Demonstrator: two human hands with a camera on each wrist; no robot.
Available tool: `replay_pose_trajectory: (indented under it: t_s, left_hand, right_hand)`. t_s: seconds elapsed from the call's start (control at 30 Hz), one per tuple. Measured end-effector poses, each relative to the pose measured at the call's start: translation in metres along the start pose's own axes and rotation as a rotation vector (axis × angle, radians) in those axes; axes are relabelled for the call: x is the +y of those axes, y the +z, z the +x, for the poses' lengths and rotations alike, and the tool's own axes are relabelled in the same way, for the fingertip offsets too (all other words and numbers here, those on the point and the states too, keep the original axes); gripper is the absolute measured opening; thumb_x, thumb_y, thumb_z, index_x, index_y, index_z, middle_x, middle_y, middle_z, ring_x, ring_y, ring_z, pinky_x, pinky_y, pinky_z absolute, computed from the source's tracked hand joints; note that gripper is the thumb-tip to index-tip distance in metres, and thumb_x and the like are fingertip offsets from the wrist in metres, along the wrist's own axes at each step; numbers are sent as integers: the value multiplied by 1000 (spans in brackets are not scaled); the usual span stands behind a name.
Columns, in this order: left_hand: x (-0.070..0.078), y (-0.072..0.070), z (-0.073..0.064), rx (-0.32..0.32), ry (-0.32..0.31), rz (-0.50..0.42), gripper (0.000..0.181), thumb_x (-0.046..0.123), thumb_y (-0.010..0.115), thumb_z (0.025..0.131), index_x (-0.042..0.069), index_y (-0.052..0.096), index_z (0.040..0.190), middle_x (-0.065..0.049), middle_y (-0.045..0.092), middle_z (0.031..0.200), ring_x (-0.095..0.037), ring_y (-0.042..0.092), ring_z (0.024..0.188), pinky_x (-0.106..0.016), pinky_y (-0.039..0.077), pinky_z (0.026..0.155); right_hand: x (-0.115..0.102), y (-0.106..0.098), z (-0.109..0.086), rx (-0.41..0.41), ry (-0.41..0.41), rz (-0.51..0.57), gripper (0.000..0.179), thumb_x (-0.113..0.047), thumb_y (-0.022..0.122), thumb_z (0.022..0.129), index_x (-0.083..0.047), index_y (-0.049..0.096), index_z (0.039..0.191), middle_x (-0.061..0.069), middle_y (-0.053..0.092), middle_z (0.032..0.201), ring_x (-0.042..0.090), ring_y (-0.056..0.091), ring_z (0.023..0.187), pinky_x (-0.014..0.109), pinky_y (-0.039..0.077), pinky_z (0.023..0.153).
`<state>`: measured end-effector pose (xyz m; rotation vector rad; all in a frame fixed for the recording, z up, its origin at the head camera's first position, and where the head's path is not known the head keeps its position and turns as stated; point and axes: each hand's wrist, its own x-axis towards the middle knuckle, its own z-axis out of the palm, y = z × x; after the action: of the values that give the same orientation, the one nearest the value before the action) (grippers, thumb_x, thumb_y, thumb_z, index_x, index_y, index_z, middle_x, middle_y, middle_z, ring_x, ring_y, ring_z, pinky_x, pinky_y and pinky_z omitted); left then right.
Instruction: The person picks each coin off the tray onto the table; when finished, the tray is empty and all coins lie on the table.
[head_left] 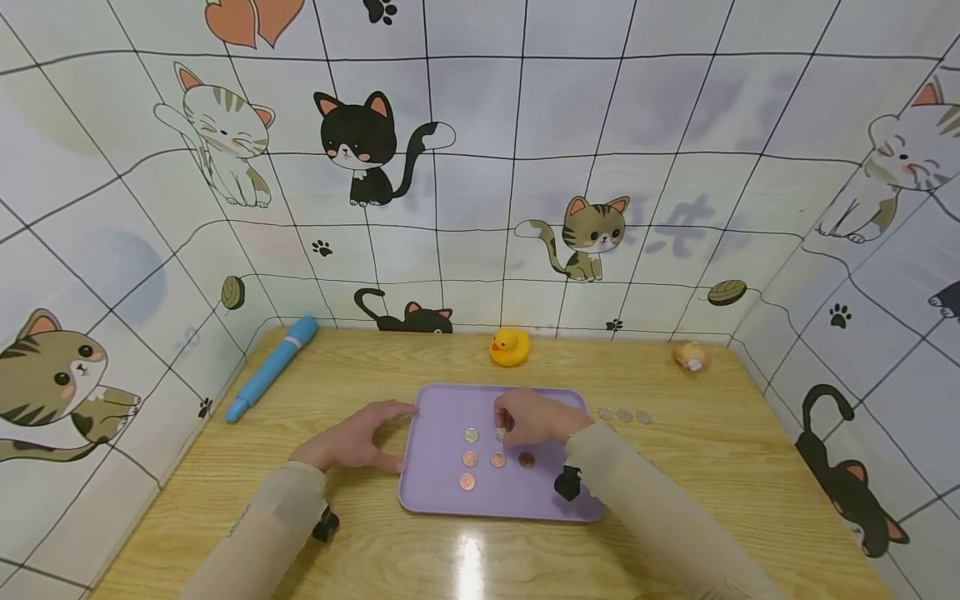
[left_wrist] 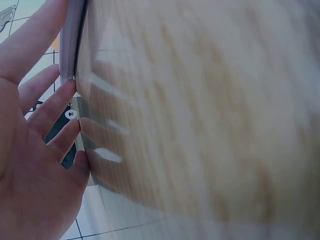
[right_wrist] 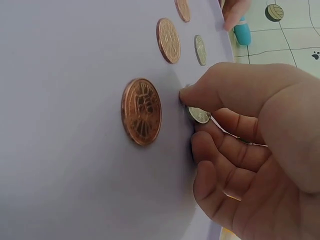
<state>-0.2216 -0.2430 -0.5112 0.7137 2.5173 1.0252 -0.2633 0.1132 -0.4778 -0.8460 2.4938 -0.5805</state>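
Note:
My right hand (head_left: 534,415) is over the purple tray (head_left: 438,404), thumb and fingers pinching a silver coin (right_wrist: 201,115) at the tray's surface. Left of it lies another silver coin (head_left: 471,435). Several copper coins are on the tray nearer to me, in a row with one below its left end; the row's rightmost copper coin (right_wrist: 142,112) looks large in the right wrist view. At the tray's left edge my left hand (head_left: 354,437) has its fingers spread, thumb and fingertips at the rim. The left wrist view shows its palm (left_wrist: 42,185) beside the wooden tabletop.
Three silver coins (head_left: 625,414) lie in a row on the table (head_left: 360,542) right of the tray. Behind the tray stands a yellow rubber duck (head_left: 510,347). A blue tube-shaped object (head_left: 272,368) lies at the left edge, a small orange-and-white figure (head_left: 692,357) at the back right.

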Motion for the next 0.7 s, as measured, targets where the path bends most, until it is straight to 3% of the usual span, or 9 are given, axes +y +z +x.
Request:
replay_pose_trajectory:
  t_s: [0.17, 0.5, 0.7]
  left_hand:
    - [0, -1, 1, 0, 19, 5, 94, 41, 93, 80, 13, 48, 157, -15, 42, 164, -43, 32, 152, -69, 23, 123]
    - [-1, 0, 1, 0, 31, 6, 93, 41, 92, 80, 14, 48, 157, -15, 43, 163, -43, 34, 152, -69, 23, 123]
    - [-1, 1, 1, 0, 12, 8, 93, 43, 92, 80, 16, 48, 158, -15, 41, 164, -43, 32, 153, -69, 23, 124]
  right_hand:
    - [1, -1, -3, 23, -8, 78, 18, -5, 81, 87, -15, 67, 94, -4, 64, 87, 15, 58, 83, 31, 52, 75]
    - [12, 1, -11, 106, -124, 181, 11, 1, 75, 93, -8, 68, 92, 3, 68, 87, 15, 58, 81, 29, 51, 73]
    - [23, 4, -19, 128, -98, 267, 12, -3, 76, 93, -12, 69, 95, -2, 68, 91, 16, 62, 87, 33, 56, 82]
